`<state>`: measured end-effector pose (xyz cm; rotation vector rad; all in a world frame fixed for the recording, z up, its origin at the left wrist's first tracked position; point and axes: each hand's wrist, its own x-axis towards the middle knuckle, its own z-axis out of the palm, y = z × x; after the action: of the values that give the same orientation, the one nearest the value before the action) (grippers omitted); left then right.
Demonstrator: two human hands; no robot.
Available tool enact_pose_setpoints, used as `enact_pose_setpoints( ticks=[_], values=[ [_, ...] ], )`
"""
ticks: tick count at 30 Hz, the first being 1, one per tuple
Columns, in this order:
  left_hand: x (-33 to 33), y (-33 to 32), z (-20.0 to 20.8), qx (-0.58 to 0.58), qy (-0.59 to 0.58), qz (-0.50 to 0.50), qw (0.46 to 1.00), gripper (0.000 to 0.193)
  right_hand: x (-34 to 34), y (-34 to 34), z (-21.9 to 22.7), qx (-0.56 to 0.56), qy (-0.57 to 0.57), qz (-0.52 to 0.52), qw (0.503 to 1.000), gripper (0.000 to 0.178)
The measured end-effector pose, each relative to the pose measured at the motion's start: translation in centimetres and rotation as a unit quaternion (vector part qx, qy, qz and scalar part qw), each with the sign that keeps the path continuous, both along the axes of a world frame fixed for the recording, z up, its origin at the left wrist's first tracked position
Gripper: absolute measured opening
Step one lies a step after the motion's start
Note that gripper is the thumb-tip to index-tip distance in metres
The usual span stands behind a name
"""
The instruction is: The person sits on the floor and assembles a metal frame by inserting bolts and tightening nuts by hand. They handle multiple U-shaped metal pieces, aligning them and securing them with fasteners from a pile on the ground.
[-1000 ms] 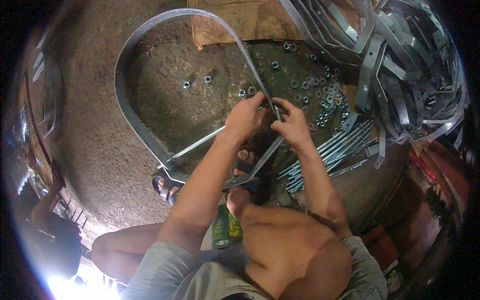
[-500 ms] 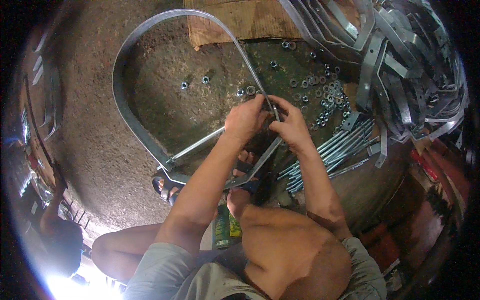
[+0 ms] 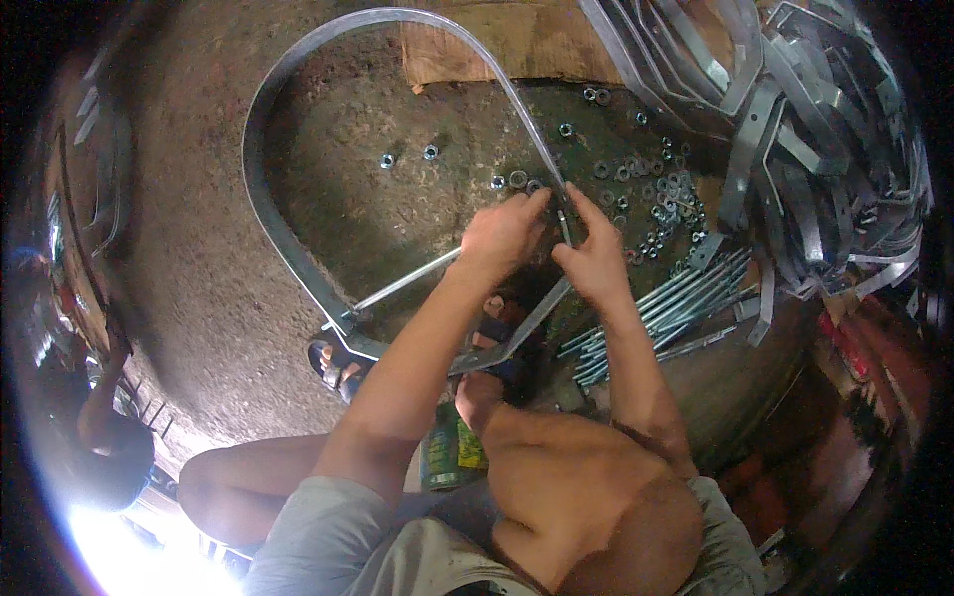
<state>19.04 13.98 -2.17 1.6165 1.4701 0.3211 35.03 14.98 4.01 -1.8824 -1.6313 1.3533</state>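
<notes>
A large bent grey metal band [image 3: 260, 189], shaped like a rounded hoop with an angular near end, stands before me. A straight metal rod [image 3: 405, 281] crosses its inside, its left end poking through the band's lower left. Around the rod's right part my left hand [image 3: 505, 236] is closed, fingertips close to the band's right side; the rod's far end is hidden there. My right hand [image 3: 596, 253] pinches the band's right side from outside, index finger stretched along it and thumb below. Several washers [image 3: 518, 180] and nuts [image 3: 430, 152] lie inside and beside the band.
Metal rods [image 3: 656, 313] lie in a bundle to the right, below scattered nuts and washers [image 3: 668, 194]. Bent metal straps [image 3: 795, 149] are piled at far right. Cardboard [image 3: 497, 45] lies at the back. My sandaled feet and a green tin [image 3: 442, 457] are near. Another person [image 3: 104, 447] is at left.
The whole scene has shifted slightly right in the view. My right index finger has straightened along the band and its thumb has moved a little away. My left hand keeps its place on the rod.
</notes>
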Motion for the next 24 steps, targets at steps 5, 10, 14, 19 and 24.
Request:
enact_pose_setpoints(
  ticks=[5,10,14,19,24],
  values=[
    [0.0,0.4,0.6,-0.024,-0.005,-0.007,1.000,0.041,0.0,0.3,0.2,-0.089,0.081,-0.067,0.991,0.079],
    [-0.1,1.2,1.8,-0.046,-0.023,0.030,0.998,0.031,0.3,0.5,0.3,-0.069,0.097,-0.044,0.992,0.080],
    [-0.1,1.5,2.1,-0.054,-0.029,0.038,0.997,0.027,0.6,0.4,-0.2,-0.071,0.114,-0.036,0.990,0.079],
    [-0.3,1.4,1.5,-0.095,-0.066,0.077,0.990,0.033,0.3,-0.1,0.1,-0.129,0.153,-0.075,0.977,0.079],
    [-0.4,3.0,1.6,-0.192,-0.118,0.202,0.953,0.053,0.1,-0.1,0.4,-0.152,0.138,-0.085,0.975,0.077]
  ],
)
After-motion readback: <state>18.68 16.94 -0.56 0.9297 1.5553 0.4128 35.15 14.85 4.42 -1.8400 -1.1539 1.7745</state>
